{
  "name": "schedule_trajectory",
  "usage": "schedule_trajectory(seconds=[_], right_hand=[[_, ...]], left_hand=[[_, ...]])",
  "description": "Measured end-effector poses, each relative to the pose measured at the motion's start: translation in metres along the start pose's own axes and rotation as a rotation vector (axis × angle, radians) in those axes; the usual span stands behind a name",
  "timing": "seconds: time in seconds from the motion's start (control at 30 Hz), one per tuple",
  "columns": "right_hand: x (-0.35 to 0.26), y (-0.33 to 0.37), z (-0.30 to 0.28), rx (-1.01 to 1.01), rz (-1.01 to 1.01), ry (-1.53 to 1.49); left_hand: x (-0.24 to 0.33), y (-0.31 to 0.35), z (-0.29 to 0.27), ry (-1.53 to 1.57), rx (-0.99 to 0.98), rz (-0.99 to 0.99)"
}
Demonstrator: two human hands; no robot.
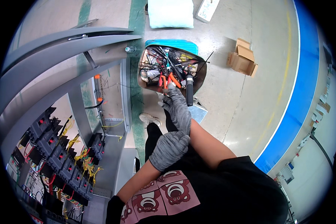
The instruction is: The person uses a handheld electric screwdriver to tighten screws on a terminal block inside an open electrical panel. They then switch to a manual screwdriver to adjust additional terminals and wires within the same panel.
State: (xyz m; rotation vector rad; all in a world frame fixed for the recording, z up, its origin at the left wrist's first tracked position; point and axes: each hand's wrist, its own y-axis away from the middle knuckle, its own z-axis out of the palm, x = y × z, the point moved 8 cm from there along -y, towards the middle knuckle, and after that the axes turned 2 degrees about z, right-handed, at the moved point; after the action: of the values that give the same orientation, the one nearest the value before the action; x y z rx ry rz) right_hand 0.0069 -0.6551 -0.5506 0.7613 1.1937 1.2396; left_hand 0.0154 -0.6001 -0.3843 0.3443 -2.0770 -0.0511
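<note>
Both of my hands wear grey knitted gloves. My left hand (pixel 170 150) is closed at my right wrist, its fingertips pinching the cuff of the right glove (pixel 185 126). My right hand (pixel 177 106) stretches forward with its fingers loosely extended and apart, holding nothing that I can see. Just beyond its fingertips is an open tool bin (pixel 201 83) heaped with hand tools. Red-and-orange-handled pliers (pixel 174 80) lie at its near side, closest to my right hand. A black-handled tool (pixel 189 91) leans over the bin's near right rim.
On my left stands a grey metal cabinet frame (pixel 125 93) with a row of black circuit breakers (pixel 58 156) and yellow wires (pixel 86 166). A pale cushion (pixel 171 14) lies beyond the bin. An open cardboard box (pixel 243 59) sits on the floor to the right, before a blue strip (pixel 287 127).
</note>
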Motion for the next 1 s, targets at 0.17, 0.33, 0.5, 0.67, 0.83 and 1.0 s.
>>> schedule_trajectory(seconds=[0.17,0.33,0.5,0.67,0.83,1.0], right_hand=[[-0.096,-0.024,-0.036,0.056,-0.608,0.983],[-0.134,-0.088,-0.063,0.175,-0.57,2.54],[-0.123,-0.127,-0.059,0.333,-0.312,2.359],[-0.135,-0.134,-0.077,0.474,-0.383,1.198],[-0.123,-0.182,-0.082,0.339,-0.436,2.346],[-0.109,-0.182,-0.079,0.274,-0.687,2.686]], left_hand=[[-0.007,-0.006,0.009,0.189,0.093,-0.084],[-0.038,0.01,0.014,0.147,0.03,-0.237],[-0.054,0.027,0.015,0.121,0.047,-0.274],[-0.058,0.032,0.01,0.139,0.087,-0.302],[-0.063,0.036,0.01,0.139,0.102,-0.294],[-0.068,0.04,0.01,0.149,0.107,-0.324]])
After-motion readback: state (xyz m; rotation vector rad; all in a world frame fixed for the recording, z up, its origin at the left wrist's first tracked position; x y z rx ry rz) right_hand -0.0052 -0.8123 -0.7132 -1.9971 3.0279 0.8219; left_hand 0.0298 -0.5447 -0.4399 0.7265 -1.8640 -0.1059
